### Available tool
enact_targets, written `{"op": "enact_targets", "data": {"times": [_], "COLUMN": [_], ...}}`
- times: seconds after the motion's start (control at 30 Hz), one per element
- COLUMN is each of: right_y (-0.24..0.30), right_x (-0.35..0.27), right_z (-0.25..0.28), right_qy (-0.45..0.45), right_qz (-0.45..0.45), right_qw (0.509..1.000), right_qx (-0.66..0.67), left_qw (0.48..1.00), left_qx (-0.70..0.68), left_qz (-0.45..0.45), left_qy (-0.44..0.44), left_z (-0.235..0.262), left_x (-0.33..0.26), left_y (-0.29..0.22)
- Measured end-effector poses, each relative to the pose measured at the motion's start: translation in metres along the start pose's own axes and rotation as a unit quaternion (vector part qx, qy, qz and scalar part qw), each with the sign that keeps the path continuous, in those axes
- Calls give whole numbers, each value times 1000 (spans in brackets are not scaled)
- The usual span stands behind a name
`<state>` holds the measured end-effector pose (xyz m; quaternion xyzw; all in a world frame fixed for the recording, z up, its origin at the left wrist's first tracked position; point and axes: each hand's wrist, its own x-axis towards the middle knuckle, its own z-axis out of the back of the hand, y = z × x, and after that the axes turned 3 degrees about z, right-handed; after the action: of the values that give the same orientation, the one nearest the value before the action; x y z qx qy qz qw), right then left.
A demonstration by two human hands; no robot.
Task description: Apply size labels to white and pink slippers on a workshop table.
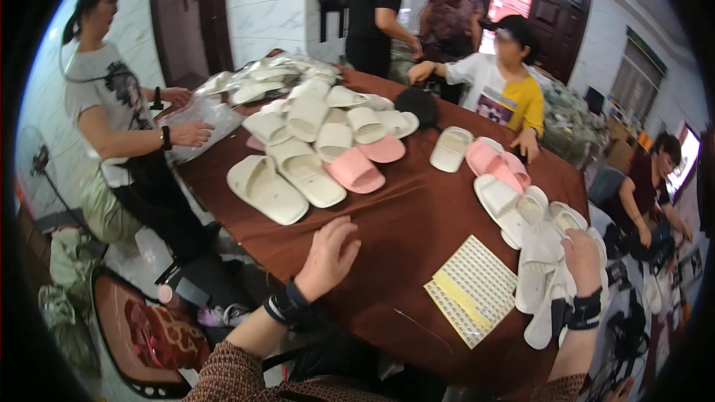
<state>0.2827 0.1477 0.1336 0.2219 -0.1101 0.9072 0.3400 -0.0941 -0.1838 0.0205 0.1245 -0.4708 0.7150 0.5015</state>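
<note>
left grip (328, 254) is half open, fingers loosely curled and empty, above the brown-covered bench (402, 242); right grip (585, 264) is at the white slippers (535, 272), whether holding one i cannot tell. between the grips lies a sticker sheet (484, 283). beyond the left grip, cream slippers (267, 192) and pink slippers (356, 173) are heaped.

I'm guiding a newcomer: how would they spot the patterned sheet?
Find the brown tablecloth. At its near side, just left of the white slippers by the right hand, lies the sheet. Unlike them, it is flat and square-cornered, with rows of small marks and a yellow strip.
</note>
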Motion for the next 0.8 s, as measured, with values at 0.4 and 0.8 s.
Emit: {"op": "enact_targets", "data": {"times": [0.4,0.8], "right_y": [145,200], "right_x": [-12,-41], "right_z": [97,125], "right_qy": [20,-104], "right_qz": [49,208], "right_qw": [933,884], "right_qx": [357,406], "left_qw": [978,903], "left_qx": [-193,-254], "left_qz": [62,-345], "left_qy": [49,28], "left_z": [125,174], "left_x": [41,64], "left_y": [-82,-224]}}
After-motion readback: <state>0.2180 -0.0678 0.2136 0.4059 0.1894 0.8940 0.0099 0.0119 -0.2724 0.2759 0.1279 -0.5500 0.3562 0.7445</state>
